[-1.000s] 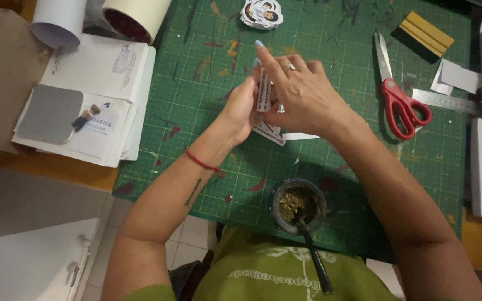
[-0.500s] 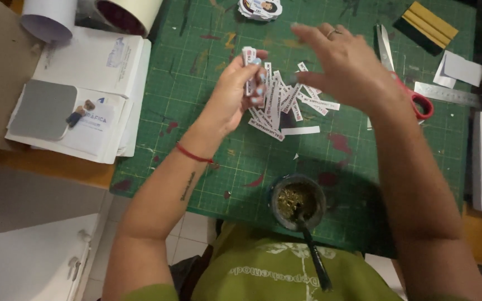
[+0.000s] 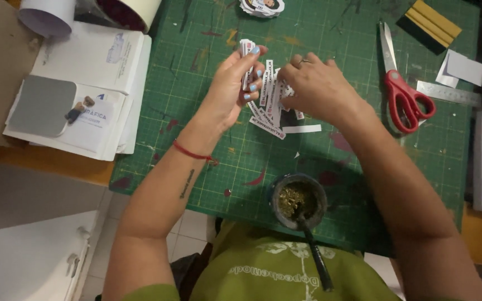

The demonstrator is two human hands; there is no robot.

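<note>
Right hand (image 3: pixel 320 88) back down on label strips (image 3: pixel 269 111); left hand (image 3: pixel 235 89) holding stack (image 3: pixel 246 56).

Cutting mat (image 3: pixel 207 139): green, pale grid lines, paint stains. Scissors (image 3: pixel 403 92): red handles. Paper strips (image 3: pixel 271 108): white, dark print. Wrist cord (image 3: pixel 192 153): red. Fingernails (image 3: pixel 255 50): light blue.

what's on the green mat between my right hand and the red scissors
Nothing: in the head view, only bare green cutting mat separates the right hand from the red scissors.
</note>
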